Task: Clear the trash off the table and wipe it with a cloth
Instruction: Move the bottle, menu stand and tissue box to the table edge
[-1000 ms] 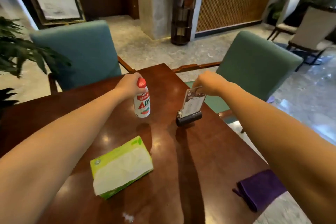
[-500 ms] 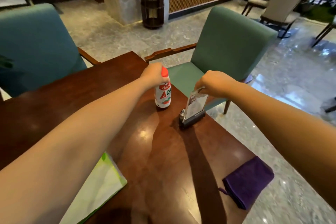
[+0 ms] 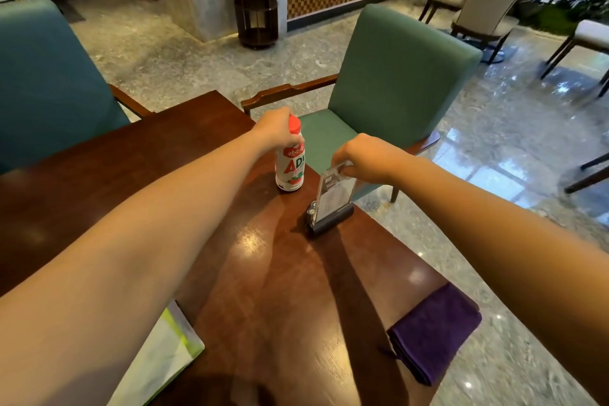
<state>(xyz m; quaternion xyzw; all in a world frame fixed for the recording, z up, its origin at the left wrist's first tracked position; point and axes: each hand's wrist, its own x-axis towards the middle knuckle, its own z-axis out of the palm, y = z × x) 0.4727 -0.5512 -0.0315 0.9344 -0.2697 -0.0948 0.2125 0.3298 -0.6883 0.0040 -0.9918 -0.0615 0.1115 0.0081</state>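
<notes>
A white drink bottle (image 3: 290,166) with a red cap stands upright near the far right edge of the dark wooden table (image 3: 283,290). My left hand (image 3: 275,128) grips its neck just under the cap. To its right stands a clear acrylic sign holder (image 3: 331,199) on a black base, tilted a little. My right hand (image 3: 365,156) pinches the top edge of that holder. A folded purple cloth (image 3: 435,330) lies at the table's near right corner, apart from both hands.
A green-and-white tissue pack (image 3: 161,359) lies at the near left, partly hidden under my left arm. A green armchair (image 3: 395,82) stands just beyond the table's right edge and a blue chair (image 3: 43,82) at the far left. More chairs stand on the marble floor.
The view has swung to the right and down. Both hands keep their holds; the bottle and the sign holder now sit closer to the table's right edge, beside the green chair.
</notes>
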